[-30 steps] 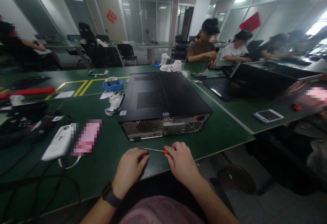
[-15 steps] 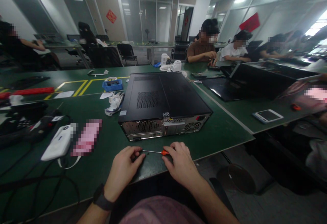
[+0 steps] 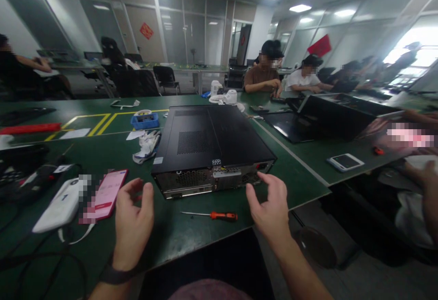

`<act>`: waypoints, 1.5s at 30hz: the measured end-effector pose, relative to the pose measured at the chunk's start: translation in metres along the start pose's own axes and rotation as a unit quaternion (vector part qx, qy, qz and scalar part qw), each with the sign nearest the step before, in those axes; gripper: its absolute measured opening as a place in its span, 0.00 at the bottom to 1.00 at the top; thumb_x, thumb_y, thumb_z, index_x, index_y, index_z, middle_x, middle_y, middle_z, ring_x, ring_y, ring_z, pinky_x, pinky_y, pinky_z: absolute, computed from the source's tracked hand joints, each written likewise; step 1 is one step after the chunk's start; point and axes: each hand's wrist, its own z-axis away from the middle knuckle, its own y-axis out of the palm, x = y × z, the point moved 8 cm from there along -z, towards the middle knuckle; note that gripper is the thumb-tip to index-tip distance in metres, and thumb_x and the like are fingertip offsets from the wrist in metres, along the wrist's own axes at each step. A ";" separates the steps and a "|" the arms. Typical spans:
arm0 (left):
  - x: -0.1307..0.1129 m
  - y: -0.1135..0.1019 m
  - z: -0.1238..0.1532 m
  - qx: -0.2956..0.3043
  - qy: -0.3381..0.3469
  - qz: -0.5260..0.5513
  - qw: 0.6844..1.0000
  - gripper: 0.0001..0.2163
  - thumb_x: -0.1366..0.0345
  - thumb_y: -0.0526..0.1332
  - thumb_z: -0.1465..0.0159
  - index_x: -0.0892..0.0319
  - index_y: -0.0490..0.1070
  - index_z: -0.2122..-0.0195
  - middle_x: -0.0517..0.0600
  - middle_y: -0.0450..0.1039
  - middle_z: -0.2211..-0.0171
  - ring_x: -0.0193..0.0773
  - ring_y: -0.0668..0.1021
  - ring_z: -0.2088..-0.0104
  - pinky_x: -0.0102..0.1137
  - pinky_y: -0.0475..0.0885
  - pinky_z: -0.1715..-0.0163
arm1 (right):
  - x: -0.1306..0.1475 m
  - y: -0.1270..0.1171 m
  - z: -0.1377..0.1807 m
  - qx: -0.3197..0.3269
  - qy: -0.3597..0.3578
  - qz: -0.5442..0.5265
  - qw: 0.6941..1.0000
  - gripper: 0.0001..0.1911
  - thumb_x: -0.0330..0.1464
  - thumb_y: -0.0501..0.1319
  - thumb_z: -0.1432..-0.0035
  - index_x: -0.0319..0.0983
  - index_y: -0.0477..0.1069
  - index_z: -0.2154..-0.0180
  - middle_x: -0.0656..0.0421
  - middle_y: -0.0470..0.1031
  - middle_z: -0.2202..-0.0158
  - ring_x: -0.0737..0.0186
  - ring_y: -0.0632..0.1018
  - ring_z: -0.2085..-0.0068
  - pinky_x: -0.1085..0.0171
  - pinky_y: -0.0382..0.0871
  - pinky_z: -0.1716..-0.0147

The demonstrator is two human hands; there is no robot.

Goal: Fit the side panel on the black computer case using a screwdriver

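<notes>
A black computer case (image 3: 219,140) lies flat on the green table, its back panel with ports and fan grilles facing me. On the table in front of it rests a screwdriver (image 3: 222,216) with an orange and black handle, its tip to the left. A tiny dark bit, perhaps a screw, lies by the shaft. My left hand (image 3: 134,218) is raised left of the screwdriver, fingers curved and apart, holding nothing. Over on the right, my right hand (image 3: 270,202) is near the case's right rear corner, thumb and fingers spread and nothing between them.
Left of the case lie white gloves (image 3: 147,145), a blue bin (image 3: 145,121), a white power bank (image 3: 63,203) and a pink phone (image 3: 109,192). To the right are a writing tablet (image 3: 345,162) and another opened case (image 3: 345,115). Co-workers sit beyond and at the right.
Both hands have let go of the screwdriver and moved apart, left hand to the left, right hand to the right and up. The screwdriver now lies on the table. The view has shifted slightly.
</notes>
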 end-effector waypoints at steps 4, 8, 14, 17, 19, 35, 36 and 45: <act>-0.015 0.014 -0.029 0.037 -0.018 0.049 0.998 0.30 0.43 0.54 0.33 0.60 0.68 0.39 0.61 0.73 0.43 0.52 0.74 0.42 0.47 0.66 0.39 | -0.046 -0.013 -0.044 -0.069 0.131 0.011 0.989 0.33 0.50 0.59 0.39 0.30 0.69 0.44 0.40 0.72 0.47 0.42 0.72 0.44 0.44 0.65 0.43; -0.029 0.035 -0.048 0.116 -0.025 0.078 0.990 0.27 0.44 0.56 0.34 0.58 0.76 0.45 0.55 0.77 0.44 0.52 0.76 0.42 0.45 0.71 0.41 | -0.091 0.022 -0.068 0.079 0.283 -0.071 0.953 0.36 0.56 0.55 0.39 0.33 0.74 0.45 0.43 0.78 0.49 0.42 0.78 0.49 0.50 0.68 0.47; -0.028 0.038 -0.054 0.133 -0.063 0.051 0.988 0.25 0.46 0.60 0.37 0.56 0.78 0.46 0.52 0.78 0.44 0.52 0.74 0.39 0.45 0.69 0.38 | -0.100 0.039 -0.070 0.101 0.276 -0.109 0.950 0.29 0.53 0.53 0.36 0.40 0.81 0.53 0.52 0.84 0.57 0.47 0.81 0.54 0.58 0.69 0.55; -0.029 0.036 -0.053 0.132 -0.052 0.059 0.988 0.27 0.47 0.60 0.37 0.58 0.77 0.44 0.52 0.77 0.42 0.51 0.72 0.37 0.45 0.64 0.34 | -0.100 0.039 -0.066 0.086 0.280 -0.105 0.950 0.29 0.53 0.52 0.36 0.40 0.81 0.53 0.52 0.84 0.56 0.46 0.81 0.54 0.58 0.68 0.56; -0.028 0.036 -0.053 0.135 -0.052 0.057 0.988 0.28 0.46 0.59 0.37 0.60 0.76 0.42 0.54 0.75 0.40 0.51 0.71 0.36 0.45 0.62 0.33 | -0.099 0.038 -0.066 0.084 0.279 -0.103 0.951 0.28 0.53 0.52 0.36 0.41 0.81 0.54 0.53 0.84 0.57 0.47 0.81 0.55 0.59 0.68 0.57; -0.036 0.039 -0.061 0.143 -0.016 -0.023 0.989 0.28 0.48 0.56 0.36 0.62 0.76 0.43 0.56 0.75 0.41 0.52 0.73 0.37 0.44 0.64 0.35 | -0.089 0.036 -0.069 0.085 0.264 -0.090 0.956 0.26 0.49 0.49 0.33 0.42 0.80 0.57 0.53 0.83 0.60 0.51 0.80 0.57 0.61 0.66 0.59; -0.037 0.039 -0.062 0.144 -0.012 -0.028 0.989 0.28 0.49 0.56 0.37 0.61 0.76 0.43 0.56 0.75 0.41 0.53 0.73 0.37 0.44 0.64 0.35 | -0.088 0.036 -0.069 0.083 0.262 -0.088 0.958 0.26 0.49 0.48 0.33 0.42 0.80 0.58 0.53 0.83 0.60 0.51 0.79 0.57 0.61 0.66 0.59; -0.037 0.052 -0.062 0.167 0.023 -0.079 0.983 0.29 0.46 0.54 0.36 0.59 0.76 0.43 0.55 0.78 0.44 0.54 0.73 0.38 0.42 0.69 0.39 | -0.109 0.041 -0.080 0.068 0.269 -0.095 0.956 0.28 0.49 0.47 0.35 0.41 0.81 0.61 0.54 0.82 0.66 0.50 0.79 0.61 0.61 0.67 0.59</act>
